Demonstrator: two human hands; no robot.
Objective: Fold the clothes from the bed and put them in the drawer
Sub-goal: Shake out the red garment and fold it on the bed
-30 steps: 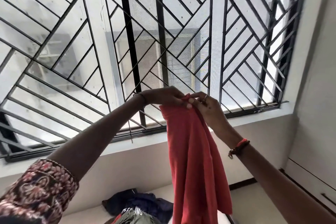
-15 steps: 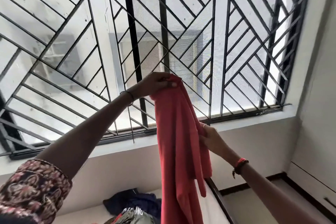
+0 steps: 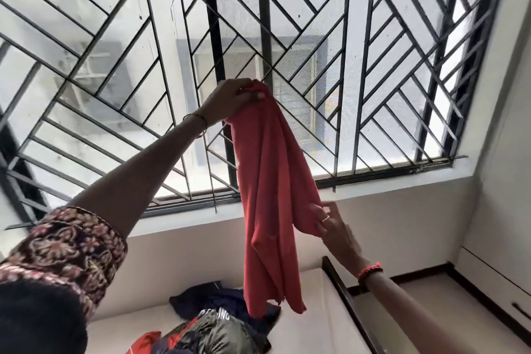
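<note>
Coral-red cloth (image 3: 273, 181) hangs in mid-air in front of the grille (image 3: 373, 66), held well above the bed (image 3: 313, 336). Left hand (image 3: 232, 98), raised high, has its fingers curled tight round the bunched top of the cloth, so the rest falls in long loose folds. Its ragged hem ends just over the pile (image 3: 218, 333) on the bed; I cannot tell whether it touches. Right hand (image 3: 333, 227), lower and to the right, pinches the cloth's side edge about halfway down between thumb and fingertips, drawing that edge a little outward, with the other fingers partly spread. A thin ring (image 3: 325, 218) shows on one finger, a red bracelet (image 3: 370, 270) on that wrist, and a dark bangle (image 3: 198, 123) on the left wrist. A patterned sleeve (image 3: 66, 253) covers the left upper arm.

On the pale mattress the pile lies unfolded: a navy piece at the back, an olive one with white lettering in front, a scrap of orange-red at its left. A dark frame edges the bed on the right. Further right, a white panel carries a dark handle (image 3: 520, 310) — possibly a drawer front, though the view there is too skewed to be sure.
</note>
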